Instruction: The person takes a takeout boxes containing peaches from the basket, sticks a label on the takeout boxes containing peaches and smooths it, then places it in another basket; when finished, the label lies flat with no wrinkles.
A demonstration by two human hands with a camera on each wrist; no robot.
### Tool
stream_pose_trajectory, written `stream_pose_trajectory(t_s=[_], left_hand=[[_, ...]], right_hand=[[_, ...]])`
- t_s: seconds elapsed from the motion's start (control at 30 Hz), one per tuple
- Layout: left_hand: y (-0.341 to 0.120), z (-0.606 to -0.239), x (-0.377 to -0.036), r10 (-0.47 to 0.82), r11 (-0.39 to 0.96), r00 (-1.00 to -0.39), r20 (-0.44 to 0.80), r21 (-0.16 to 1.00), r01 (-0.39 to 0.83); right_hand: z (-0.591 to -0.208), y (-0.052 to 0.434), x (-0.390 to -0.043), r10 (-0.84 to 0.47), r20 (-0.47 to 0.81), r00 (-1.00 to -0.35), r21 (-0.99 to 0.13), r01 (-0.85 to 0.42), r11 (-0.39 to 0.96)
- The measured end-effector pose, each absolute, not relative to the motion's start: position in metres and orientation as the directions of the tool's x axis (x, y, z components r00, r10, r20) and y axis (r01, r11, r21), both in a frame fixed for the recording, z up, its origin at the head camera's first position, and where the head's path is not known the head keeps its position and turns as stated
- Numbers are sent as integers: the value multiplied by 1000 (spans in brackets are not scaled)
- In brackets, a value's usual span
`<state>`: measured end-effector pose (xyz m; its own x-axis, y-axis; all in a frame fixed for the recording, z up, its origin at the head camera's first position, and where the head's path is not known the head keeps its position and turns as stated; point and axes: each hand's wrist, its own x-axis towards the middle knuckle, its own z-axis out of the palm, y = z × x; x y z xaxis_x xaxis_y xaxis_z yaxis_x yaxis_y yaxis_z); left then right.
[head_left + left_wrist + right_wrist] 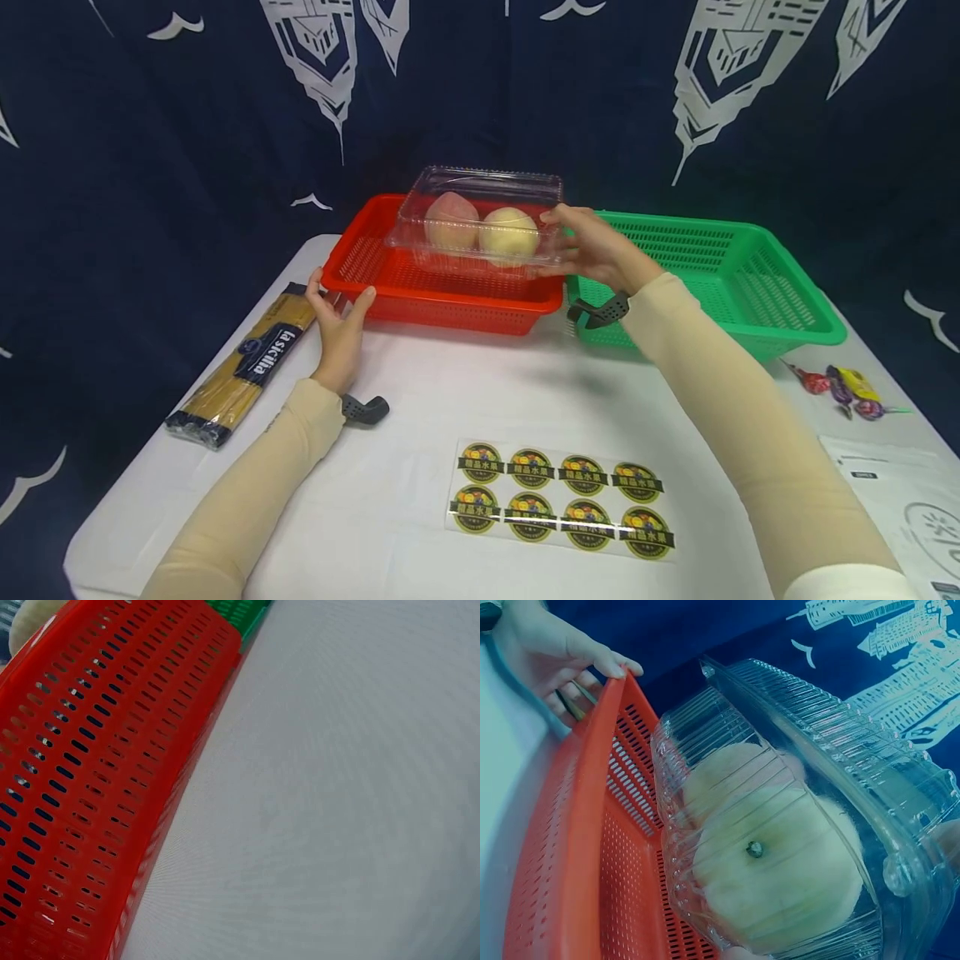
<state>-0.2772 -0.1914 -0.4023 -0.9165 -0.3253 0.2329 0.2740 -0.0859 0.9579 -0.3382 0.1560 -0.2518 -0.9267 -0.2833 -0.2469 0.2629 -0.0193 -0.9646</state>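
Observation:
A clear plastic clamshell box [480, 218] with two pale peaches [508, 233] inside hovers over the red basket [442, 293]. My right hand [564, 242] grips the box's right end, thumb on top and fingers under it. At the basket's front left corner my left hand [341, 317] pinches the rim, thumb over the edge. In the right wrist view the box [795, 825] and one peach [780, 877] fill the frame above the red basket [577, 847], with the left hand [555, 660] on its rim. The left wrist view shows only the red basket's wall [75, 787].
A green basket [720, 267] stands right of the red one, touching it. A spaghetti pack [247, 362] lies at the left edge. A sticker sheet [558, 500] lies near the front, with wrapped candies [843, 387] and a printed white bag [900, 492] at the right. A dark curtain hangs behind.

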Motion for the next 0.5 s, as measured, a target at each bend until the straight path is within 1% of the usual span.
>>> stream_pose_trajectory(t_s=[0.17,0.37,0.5], left_hand=[[-192,-402,-277,-321,-77,-919,227,961,264],[-191,-401,-277,-321,-89,-923,212,964,252],[-191,-401,-277,-327,-93,-924,201,966,243]], right_hand=[[-253,170,-328,-302,-229,-926,-966,253,-45],[-255,187,-310,-302,-206,-931,-978,210,19],[-256,195,-296,-292,-206,-934,-978,208,24]])
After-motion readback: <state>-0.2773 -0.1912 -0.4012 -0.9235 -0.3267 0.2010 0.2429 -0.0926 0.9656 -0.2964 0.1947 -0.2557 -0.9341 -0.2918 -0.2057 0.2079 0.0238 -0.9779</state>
